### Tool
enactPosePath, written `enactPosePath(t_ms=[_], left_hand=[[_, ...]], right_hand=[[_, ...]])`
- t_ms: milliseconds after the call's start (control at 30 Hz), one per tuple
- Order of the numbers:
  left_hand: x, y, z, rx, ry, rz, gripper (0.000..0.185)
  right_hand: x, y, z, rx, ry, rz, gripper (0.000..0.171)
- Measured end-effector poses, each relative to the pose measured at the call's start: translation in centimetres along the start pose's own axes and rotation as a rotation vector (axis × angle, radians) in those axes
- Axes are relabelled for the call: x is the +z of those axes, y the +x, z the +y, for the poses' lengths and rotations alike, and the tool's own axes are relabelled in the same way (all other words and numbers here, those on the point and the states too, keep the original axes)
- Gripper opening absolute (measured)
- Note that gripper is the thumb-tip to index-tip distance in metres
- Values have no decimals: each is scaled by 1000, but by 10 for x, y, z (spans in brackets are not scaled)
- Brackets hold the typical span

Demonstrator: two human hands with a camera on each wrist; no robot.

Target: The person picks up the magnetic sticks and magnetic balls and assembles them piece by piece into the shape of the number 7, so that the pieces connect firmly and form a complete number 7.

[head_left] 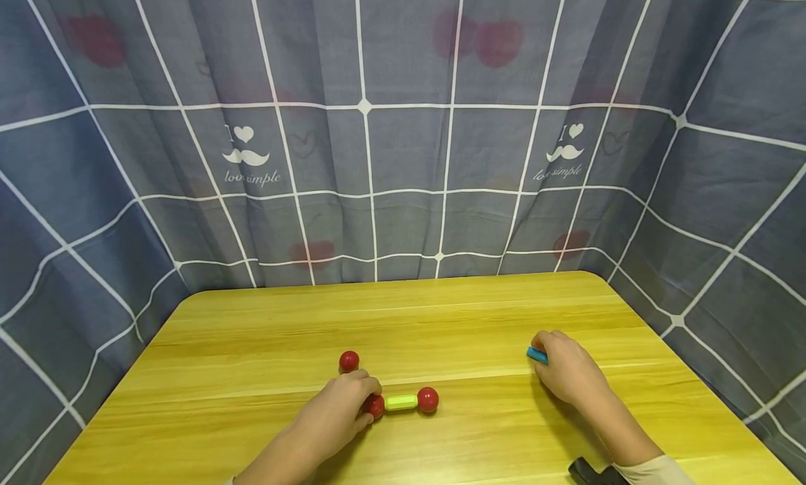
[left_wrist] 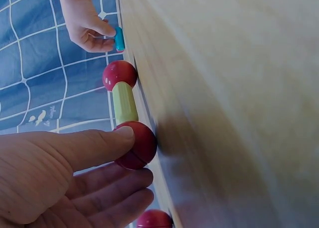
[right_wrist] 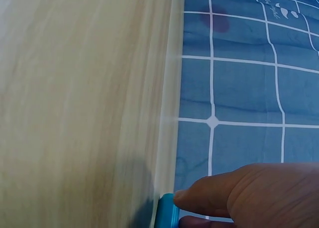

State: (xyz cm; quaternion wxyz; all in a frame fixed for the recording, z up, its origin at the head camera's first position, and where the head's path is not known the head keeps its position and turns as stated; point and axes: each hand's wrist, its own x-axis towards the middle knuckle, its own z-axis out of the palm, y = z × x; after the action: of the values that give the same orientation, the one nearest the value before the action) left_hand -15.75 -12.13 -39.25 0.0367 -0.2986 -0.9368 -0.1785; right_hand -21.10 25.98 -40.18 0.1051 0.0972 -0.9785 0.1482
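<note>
A yellow-green ridged rod lies on the wooden table, joining two red balls. My left hand pinches the near-side red ball between thumb and fingers; the far red ball points right. Just beyond the left knuckles sits another red ball, partly covered by the hand. Over to the right, my right hand pinches a short blue rod close over the table. Fingers hide much of that rod, though a bit of red shows at its end in the left wrist view.
The yellow wood-grain table has rounded far corners. A blue-grey checked curtain hangs behind it and along both sides. By the right sleeve a black object shows at the bottom edge.
</note>
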Motion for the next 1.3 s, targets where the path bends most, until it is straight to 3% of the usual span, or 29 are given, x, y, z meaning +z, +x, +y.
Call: enactPosePath(t_ms=[1300], left_hand=[[1, 0, -2, 15, 8, 16, 23]], right_hand=[[0, -6, -12, -14, -36, -121, 15]])
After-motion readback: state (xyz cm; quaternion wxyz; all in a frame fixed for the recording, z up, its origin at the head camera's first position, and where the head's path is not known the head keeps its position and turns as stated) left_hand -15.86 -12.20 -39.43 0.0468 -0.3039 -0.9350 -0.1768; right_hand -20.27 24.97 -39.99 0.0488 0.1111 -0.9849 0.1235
